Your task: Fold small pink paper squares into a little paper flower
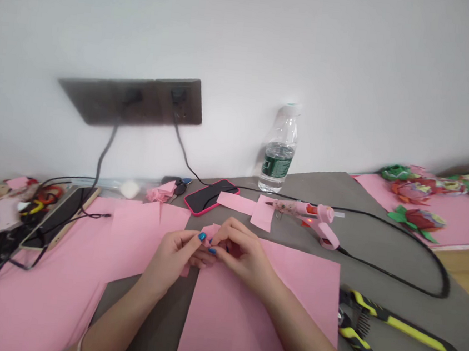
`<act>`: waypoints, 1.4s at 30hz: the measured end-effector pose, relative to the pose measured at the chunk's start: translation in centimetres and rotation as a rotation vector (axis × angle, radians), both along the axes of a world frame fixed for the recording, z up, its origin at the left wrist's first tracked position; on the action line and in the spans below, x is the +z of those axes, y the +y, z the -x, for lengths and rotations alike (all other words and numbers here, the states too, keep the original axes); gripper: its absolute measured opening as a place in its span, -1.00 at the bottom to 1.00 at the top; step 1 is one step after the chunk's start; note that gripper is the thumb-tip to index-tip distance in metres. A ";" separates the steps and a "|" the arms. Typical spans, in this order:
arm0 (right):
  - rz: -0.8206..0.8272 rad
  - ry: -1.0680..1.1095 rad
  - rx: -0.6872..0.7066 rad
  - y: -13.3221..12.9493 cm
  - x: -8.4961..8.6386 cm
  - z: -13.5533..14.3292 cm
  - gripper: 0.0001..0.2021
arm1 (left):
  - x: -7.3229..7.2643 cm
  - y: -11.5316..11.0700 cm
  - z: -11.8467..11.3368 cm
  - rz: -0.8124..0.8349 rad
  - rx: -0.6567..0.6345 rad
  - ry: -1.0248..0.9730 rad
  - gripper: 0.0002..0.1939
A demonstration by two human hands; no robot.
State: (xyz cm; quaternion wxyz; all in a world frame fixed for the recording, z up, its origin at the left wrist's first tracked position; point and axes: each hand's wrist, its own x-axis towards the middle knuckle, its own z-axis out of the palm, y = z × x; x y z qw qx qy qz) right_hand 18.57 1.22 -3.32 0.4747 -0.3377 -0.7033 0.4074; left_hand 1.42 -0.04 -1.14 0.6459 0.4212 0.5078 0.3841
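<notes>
Both hands meet at the middle of the view, above the left edge of a large pink sheet (253, 317). My left hand (178, 256) is closed, its thumb and fingers pinching a small piece of pink paper (210, 232). From the other side my right hand (240, 251) pinches the same piece, thumb and index finger close together. Blue polish shows on the nails. The lower part of the small piece is hidden by the fingers. Just beyond the hands lie pink paper strips (238, 202), with the tip of a pink glue gun (316, 217) over one of them.
A pink-edged phone (205, 197) and a water bottle (279, 152) stand near the wall. Yellow-black pliers (399, 324) lie at right, with paper flowers (422, 219) behind. More pink sheets (50, 290), another phone (60, 218) and black cables (404, 238) are around.
</notes>
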 end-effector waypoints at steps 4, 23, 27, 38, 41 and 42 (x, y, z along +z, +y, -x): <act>0.005 -0.041 0.002 -0.1 0.0 0.0 -0.90 | 0.0 -0.1 0.1 -0.013 -0.018 0.010 -0.52; 0.050 -0.017 -0.078 0.2 0.2 0.0 -0.84 | 0.0 -0.2 0.3 -0.050 -0.055 0.082 -0.58; 0.076 0.026 0.000 0.1 0.4 -0.1 -0.83 | -0.1 -0.2 0.5 -0.054 -0.082 0.099 -0.55; 0.123 -0.033 0.117 0.0 0.3 -0.5 -0.80 | -0.4 -0.3 0.6 -0.058 -0.086 0.087 -0.51; 0.117 -0.019 0.103 0.1 0.4 -0.5 -0.79 | -0.1 -0.3 0.5 -0.073 -0.087 0.097 -0.51; 0.117 -0.014 0.085 0.1 0.4 -0.4 -0.79 | 0.0 -0.4 0.4 -0.076 -0.089 0.096 -0.52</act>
